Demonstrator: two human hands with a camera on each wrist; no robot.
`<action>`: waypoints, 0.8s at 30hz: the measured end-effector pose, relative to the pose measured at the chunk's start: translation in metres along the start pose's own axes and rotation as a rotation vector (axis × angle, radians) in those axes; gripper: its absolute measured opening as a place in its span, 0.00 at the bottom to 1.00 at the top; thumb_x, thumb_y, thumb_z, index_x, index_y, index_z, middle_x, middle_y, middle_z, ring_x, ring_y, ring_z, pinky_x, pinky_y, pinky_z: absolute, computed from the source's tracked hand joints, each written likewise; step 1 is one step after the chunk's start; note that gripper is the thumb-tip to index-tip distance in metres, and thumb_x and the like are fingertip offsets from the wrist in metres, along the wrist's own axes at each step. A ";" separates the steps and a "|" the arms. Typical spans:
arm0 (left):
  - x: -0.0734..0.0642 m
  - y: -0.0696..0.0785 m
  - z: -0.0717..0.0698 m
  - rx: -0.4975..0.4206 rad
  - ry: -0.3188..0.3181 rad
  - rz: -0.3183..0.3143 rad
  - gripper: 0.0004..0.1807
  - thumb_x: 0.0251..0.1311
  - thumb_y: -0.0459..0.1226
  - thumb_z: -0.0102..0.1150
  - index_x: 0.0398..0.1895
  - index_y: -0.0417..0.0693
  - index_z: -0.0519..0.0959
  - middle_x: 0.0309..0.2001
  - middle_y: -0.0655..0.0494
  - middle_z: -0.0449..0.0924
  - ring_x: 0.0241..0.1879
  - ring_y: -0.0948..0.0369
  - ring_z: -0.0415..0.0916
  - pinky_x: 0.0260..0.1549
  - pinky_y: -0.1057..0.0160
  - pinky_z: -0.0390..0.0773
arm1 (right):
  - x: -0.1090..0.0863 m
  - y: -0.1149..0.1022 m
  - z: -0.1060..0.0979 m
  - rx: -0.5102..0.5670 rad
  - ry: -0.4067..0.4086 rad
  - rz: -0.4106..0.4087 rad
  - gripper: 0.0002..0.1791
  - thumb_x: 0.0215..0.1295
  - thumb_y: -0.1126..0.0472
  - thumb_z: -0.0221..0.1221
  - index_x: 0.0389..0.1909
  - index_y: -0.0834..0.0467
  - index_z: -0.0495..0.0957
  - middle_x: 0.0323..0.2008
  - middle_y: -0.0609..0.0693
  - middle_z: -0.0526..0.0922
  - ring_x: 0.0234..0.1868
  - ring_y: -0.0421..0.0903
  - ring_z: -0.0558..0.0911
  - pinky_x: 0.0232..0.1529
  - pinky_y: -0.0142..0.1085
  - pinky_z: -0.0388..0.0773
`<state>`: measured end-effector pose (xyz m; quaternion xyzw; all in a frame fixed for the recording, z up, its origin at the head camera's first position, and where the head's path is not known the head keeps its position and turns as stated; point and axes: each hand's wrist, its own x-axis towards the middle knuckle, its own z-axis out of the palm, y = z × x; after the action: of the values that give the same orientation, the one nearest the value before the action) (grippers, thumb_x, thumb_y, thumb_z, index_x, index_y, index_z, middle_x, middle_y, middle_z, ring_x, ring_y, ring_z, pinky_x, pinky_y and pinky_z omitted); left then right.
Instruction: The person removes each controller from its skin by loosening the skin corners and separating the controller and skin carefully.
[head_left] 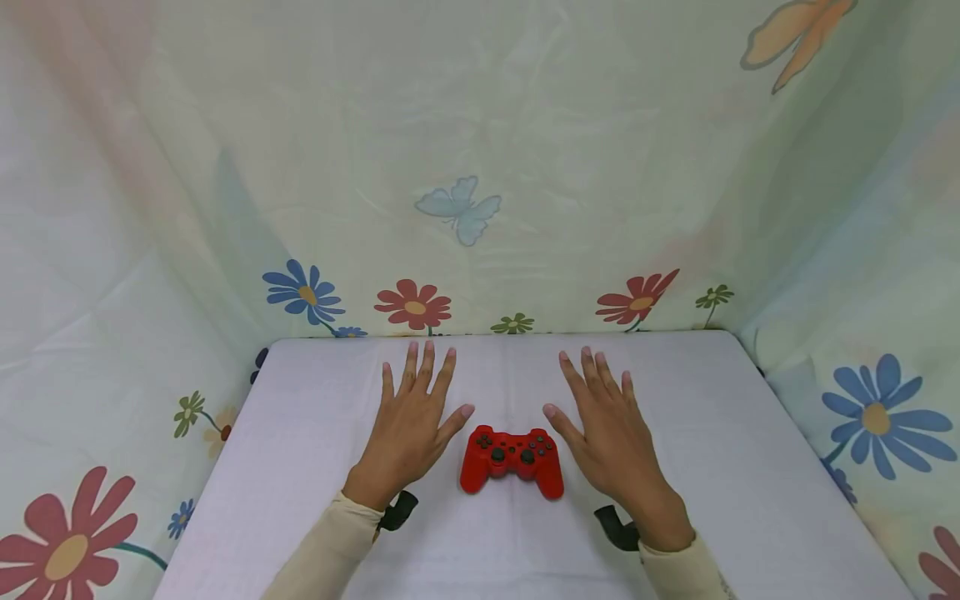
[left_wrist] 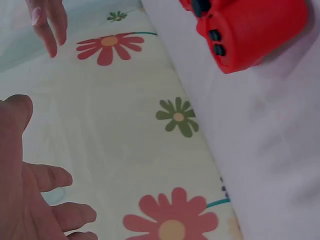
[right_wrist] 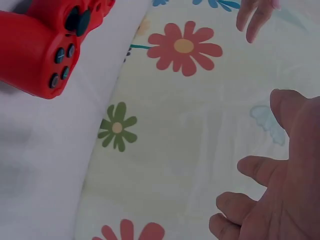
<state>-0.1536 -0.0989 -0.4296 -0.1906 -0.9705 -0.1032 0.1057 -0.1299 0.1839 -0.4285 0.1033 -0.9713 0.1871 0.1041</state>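
A red game controller (head_left: 512, 454) with black thumbsticks lies on the white-covered table, between the two hands in the head view. To its left is my left hand (head_left: 411, 427), palm down with the fingers straight and spread, holding nothing. My right hand (head_left: 609, 433) mirrors it on the other side, fingers likewise extended and apart from the controller. In the left wrist view one grip of the controller (left_wrist: 260, 30) shows at the upper right. The right wrist view has its round buttons and a thumbstick (right_wrist: 77, 21) at the upper left.
The white table cover (head_left: 720, 467) spreads around the controller. A curtain (head_left: 555, 167) printed with flowers and butterflies encloses the table at the back and both sides. Each wrist carries a black strap-like device, the left one (head_left: 398, 510) just past the sleeve.
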 end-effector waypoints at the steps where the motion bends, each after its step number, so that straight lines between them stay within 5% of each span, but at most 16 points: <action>1: 0.000 -0.001 0.003 0.000 0.000 -0.002 0.45 0.78 0.63 0.45 0.88 0.53 0.49 0.86 0.41 0.46 0.86 0.38 0.42 0.77 0.25 0.47 | 0.000 0.001 0.001 0.007 0.001 0.000 0.43 0.79 0.39 0.55 0.87 0.49 0.51 0.85 0.63 0.51 0.86 0.66 0.49 0.82 0.68 0.41; 24: -0.009 -0.007 0.057 -0.092 0.007 -0.025 0.45 0.75 0.64 0.50 0.86 0.53 0.55 0.82 0.40 0.60 0.84 0.37 0.52 0.77 0.28 0.54 | -0.006 0.019 0.045 0.090 -0.018 0.023 0.48 0.74 0.42 0.64 0.87 0.47 0.52 0.84 0.62 0.56 0.85 0.66 0.54 0.81 0.69 0.43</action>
<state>-0.1572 -0.0943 -0.4878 -0.1827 -0.9667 -0.1497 0.0988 -0.1362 0.1848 -0.4767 0.0982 -0.9640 0.2307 0.0882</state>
